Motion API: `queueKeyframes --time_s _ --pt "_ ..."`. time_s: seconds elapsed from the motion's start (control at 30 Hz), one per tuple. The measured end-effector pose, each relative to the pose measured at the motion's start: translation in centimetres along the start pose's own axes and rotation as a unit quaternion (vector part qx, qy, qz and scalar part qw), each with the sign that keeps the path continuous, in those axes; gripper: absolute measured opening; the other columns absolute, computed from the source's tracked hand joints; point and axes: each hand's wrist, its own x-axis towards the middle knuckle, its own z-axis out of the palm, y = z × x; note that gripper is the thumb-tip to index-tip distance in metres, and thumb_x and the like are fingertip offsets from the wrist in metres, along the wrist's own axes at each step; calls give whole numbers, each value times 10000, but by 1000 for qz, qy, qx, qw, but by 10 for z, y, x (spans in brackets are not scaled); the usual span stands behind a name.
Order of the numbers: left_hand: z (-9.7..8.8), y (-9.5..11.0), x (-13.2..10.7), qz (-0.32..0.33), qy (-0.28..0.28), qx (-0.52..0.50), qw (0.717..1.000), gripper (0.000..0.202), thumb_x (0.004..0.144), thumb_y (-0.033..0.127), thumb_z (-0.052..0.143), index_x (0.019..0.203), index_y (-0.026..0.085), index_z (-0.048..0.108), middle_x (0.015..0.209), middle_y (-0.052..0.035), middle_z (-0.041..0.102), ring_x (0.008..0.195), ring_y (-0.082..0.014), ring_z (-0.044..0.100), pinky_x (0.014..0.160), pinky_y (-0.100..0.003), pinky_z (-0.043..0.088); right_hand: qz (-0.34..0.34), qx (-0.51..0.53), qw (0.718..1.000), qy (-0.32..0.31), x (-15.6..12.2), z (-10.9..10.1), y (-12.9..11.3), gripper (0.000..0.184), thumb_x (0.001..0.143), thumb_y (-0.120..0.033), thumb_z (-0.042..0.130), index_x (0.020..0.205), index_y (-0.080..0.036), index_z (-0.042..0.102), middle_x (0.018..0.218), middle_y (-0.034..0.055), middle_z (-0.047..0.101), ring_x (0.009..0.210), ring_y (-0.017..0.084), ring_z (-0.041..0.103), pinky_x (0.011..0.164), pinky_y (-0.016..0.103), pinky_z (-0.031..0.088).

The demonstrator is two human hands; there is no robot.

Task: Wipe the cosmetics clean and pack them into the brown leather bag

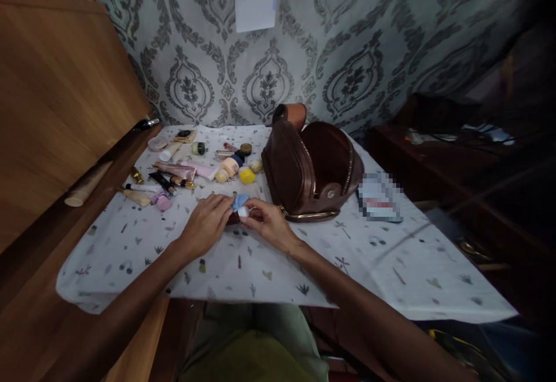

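White piece (244,211): pinched in right hand (273,225)'s fingers. Blue item (240,200): at left hand (207,222); grip unclear. Step: apparently close two-handed handling; next move calls for steadiness.

Low at six o'clock, the person wears an olive top (252,359) and paler grey-green trousers (264,315), both plain where they show. The left forearm (130,302), toward eight o'clock, and right forearm (365,298), toward four, are bare.

The left hand (207,222) touches a blue item (240,201), the right hand (273,225) pinches a white piece (243,212), near an open bag (287,170) on the worktop (282,275).
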Motion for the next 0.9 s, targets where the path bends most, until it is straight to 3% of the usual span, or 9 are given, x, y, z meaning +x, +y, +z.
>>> queueKeyframes --time_s 0.2,0.4,0.6,0.77,0.9 --pt "6 -14 -23 -22 14 -2 1000 347 1014 258 356 1225 157 613 1093 -118 676 1020 -250 605 921 -429 507 46 37 998 15 -7 -3 14 283 774 -408 724 946 -205 628 731 -18 628 634 141 619 638 276 505" --pt "3 -18 -44 -51 33 -52 997 340 1018 267 367 1267 180 581 1129 -104 658 1050 -217 624 944 -363 523 67 66 995 38 -6 -1 20 359 749 -473 751 940 -197 623 693 -17 665 595 139 630 593 268 501" --pt "-4 -18 -61 -79 32 -102 991 322 1014 265 386 1258 188 582 1042 -78 658 960 -186 639 882 -318 535 109 117 987 6 -6 -5 22 431 678 -477 815 932 -179 637 719 -16 686 611 129 652 625 269 537" --pt "-15 -12 -52 -88 54 -85 991 296 1008 263 405 1197 187 620 993 -69 664 925 -186 639 857 -323 531 89 135 987 -3 -6 -7 24 430 664 -438 841 970 -184 676 728 -18 685 620 121 642 619 254 524" --pt "-5 12 -32 -19 77 -29 996 305 1007 252 415 1235 171 601 1118 -101 679 1032 -213 628 923 -358 520 64 145 987 -15 -6 -6 25 390 655 -401 856 931 -183 689 800 -5 695 689 127 642 673 255 515"
